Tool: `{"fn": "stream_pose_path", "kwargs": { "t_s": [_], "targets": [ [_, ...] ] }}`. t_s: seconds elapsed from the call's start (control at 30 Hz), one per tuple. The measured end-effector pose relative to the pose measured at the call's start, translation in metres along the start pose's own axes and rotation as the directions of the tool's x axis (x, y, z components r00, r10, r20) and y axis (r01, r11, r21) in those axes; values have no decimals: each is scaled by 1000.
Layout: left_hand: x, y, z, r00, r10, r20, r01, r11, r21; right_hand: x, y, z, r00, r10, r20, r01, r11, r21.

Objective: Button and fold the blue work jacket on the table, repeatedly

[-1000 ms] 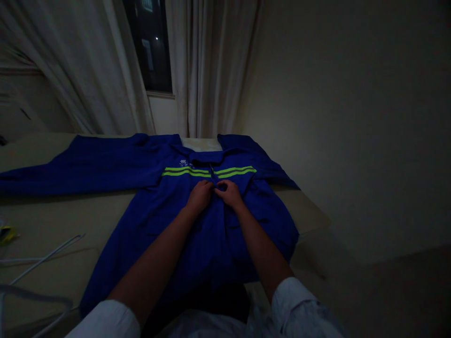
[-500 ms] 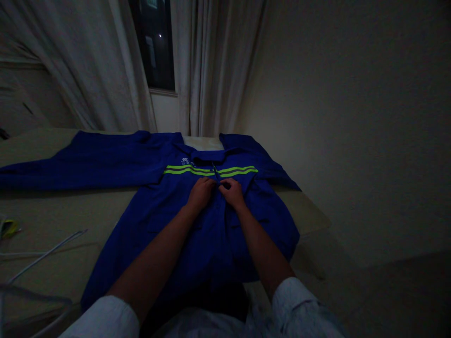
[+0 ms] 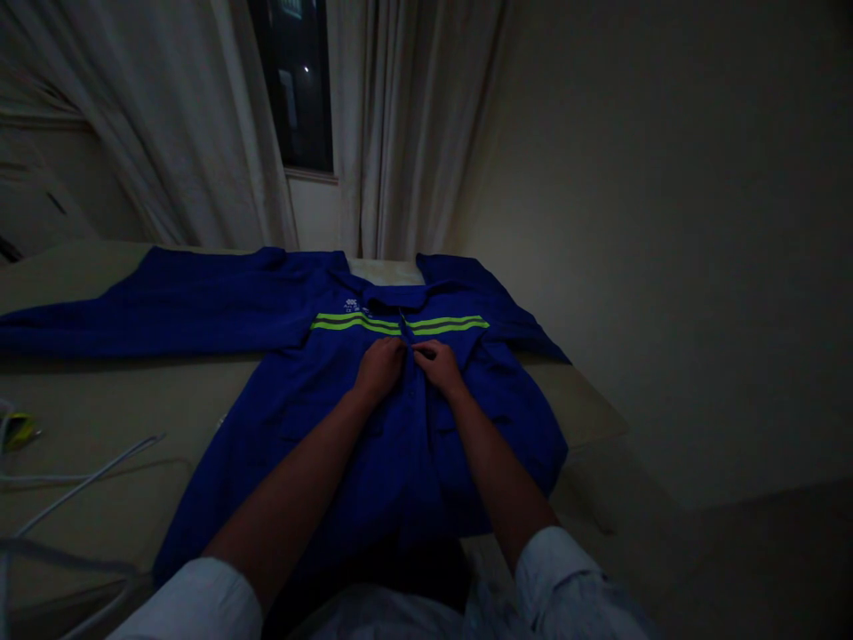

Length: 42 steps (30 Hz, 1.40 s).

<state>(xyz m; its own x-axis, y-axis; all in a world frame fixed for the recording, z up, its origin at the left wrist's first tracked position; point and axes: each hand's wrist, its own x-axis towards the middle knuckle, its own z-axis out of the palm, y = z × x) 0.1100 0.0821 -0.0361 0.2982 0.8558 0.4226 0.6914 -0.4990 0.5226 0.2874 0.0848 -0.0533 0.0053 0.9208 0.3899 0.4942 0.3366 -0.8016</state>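
A blue work jacket (image 3: 320, 418) with two yellow-green stripes across the chest lies face up on a beige table (image 3: 120, 418), one sleeve stretched out to the left. My left hand (image 3: 379, 367) and my right hand (image 3: 436, 364) meet at the jacket's front opening just below the stripes. Both hands have their fingers curled and pinch the two front edges together. What sits between the fingertips is too dark to make out.
White wire hangers (image 3: 73, 489) lie at the table's near left, with a small yellow-green object (image 3: 17, 429) at the far left edge. White curtains (image 3: 400, 133) and a dark window (image 3: 297, 84) stand behind. The table's right corner (image 3: 600, 418) drops off to the floor.
Both hands have crept a little up the jacket's front toward the stripes. The camera has tilted slightly.
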Motion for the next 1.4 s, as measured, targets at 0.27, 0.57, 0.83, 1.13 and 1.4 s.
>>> {"fn": "stream_pose_path", "kwargs": {
  "t_s": [0.27, 0.57, 0.83, 1.13, 1.4],
  "targets": [
    [2, -5, 2, 999, -18, -32, 16, 998, -61, -3, -3, -1, 998, -60, 12, 61, 997, -49],
    [4, -11, 5, 998, -67, -1, 66, 989, -129, -5, -7, 2, 995, -93, 31, 95, 993, -68],
    [6, -13, 4, 993, -112, 42, 119, 966, -228, -5, -12, 5, 993, -95, 64, 104, 984, -145],
    [4, -19, 8, 991, -135, 14, 129, 901, -414, -6, -16, 3, 994, -98, 47, 105, 978, -182],
    [5, -22, 11, 993, -110, 30, 113, 903, -414, -6, -13, 7, 997, -72, 26, 76, 965, -250]
  ]
}}
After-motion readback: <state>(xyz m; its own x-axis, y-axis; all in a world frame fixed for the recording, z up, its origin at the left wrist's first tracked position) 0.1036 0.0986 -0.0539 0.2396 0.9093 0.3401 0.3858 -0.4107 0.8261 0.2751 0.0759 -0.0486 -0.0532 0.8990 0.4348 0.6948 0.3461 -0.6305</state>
